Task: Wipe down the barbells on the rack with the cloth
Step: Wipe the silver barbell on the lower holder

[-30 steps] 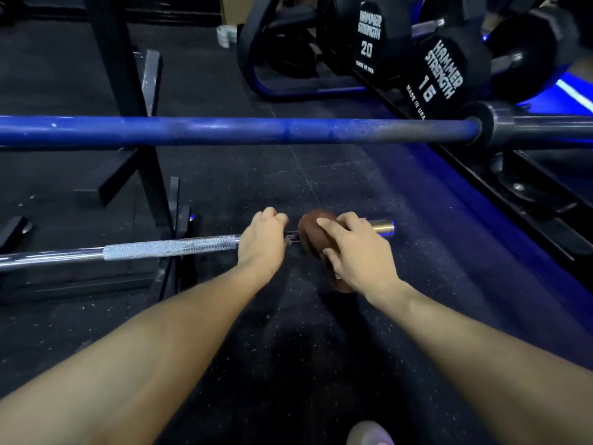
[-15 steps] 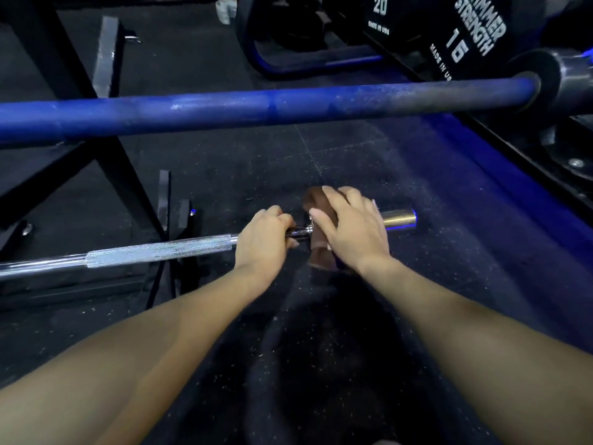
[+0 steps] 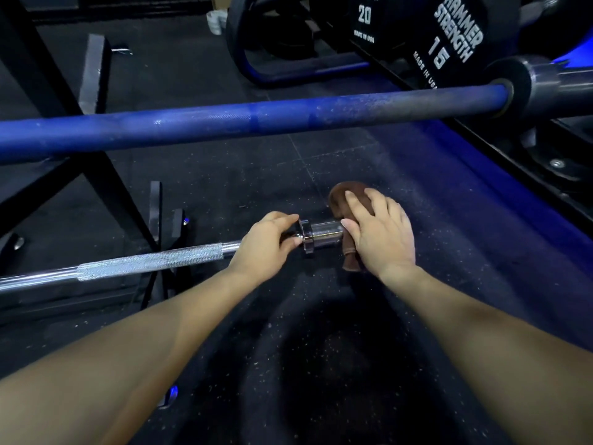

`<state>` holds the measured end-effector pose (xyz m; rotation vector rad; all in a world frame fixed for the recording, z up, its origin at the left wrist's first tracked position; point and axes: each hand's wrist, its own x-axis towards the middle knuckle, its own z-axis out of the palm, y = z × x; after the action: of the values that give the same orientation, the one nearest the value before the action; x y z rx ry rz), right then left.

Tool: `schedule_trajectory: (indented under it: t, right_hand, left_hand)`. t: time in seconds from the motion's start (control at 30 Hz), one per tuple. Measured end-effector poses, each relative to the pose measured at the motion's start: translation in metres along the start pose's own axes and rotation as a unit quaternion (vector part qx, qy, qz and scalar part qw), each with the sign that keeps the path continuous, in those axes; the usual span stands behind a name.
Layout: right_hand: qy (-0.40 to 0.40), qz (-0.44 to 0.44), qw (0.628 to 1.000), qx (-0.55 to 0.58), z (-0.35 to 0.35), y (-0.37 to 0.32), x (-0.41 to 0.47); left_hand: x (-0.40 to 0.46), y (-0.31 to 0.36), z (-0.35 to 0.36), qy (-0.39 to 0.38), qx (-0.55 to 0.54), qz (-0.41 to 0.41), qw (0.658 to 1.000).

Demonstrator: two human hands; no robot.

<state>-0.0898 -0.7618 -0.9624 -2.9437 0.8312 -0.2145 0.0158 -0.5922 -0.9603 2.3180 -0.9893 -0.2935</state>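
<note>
A chrome barbell (image 3: 150, 263) is seen lying low across the left of the scene, its shaft gripped by the left hand (image 3: 268, 245) just beside the collar. The bar's right end is covered by a brown cloth (image 3: 341, 199), which is held round the sleeve by the right hand (image 3: 382, 234) (fingers curled over the fabric). A blue barbell (image 3: 256, 122) is carried higher and farther off on the black rack (image 3: 64, 91). Dumbbells (image 3: 455, 33) marked 20 and 15 are stored at far right above the speckled rubber floor (image 3: 321, 364).
</note>
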Motion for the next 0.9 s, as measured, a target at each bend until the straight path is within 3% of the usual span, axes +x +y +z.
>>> schedule_trajectory:
  t: [0.1,0.23,0.43,0.63,0.73,0.9]
  right_hand:
    - [-0.015,0.028,0.995,0.092,-0.001,-0.014,-0.006]
    - [-0.058,-0.037,0.984,0.163,0.001,-0.046,-0.013]
    - [-0.037,-0.093,0.991,0.089,-0.003,-0.016,-0.013]
    - [-0.053,0.057,0.996,0.04,-0.017,0.041,-0.013]
    - [-0.048,0.097,0.994,0.018,-0.021,0.023,-0.017]
    - [-0.052,-0.058,0.997,0.007,-0.012,-0.052,-0.029]
  left_hand:
    - [-0.002,-0.003,0.0,-0.016,-0.018,0.006,1.0]
    - [-0.003,-0.002,0.002,-0.008,-0.028,0.005,1.0]
    - [-0.004,0.003,0.006,0.014,-0.022,0.001,1.0]
    - [-0.003,0.003,0.005,-0.001,-0.03,-0.014,0.999]
    - [-0.002,0.003,0.005,-0.002,-0.03,-0.018,0.999]
    - [0.0,0.006,0.006,0.009,-0.02,-0.017,1.0]
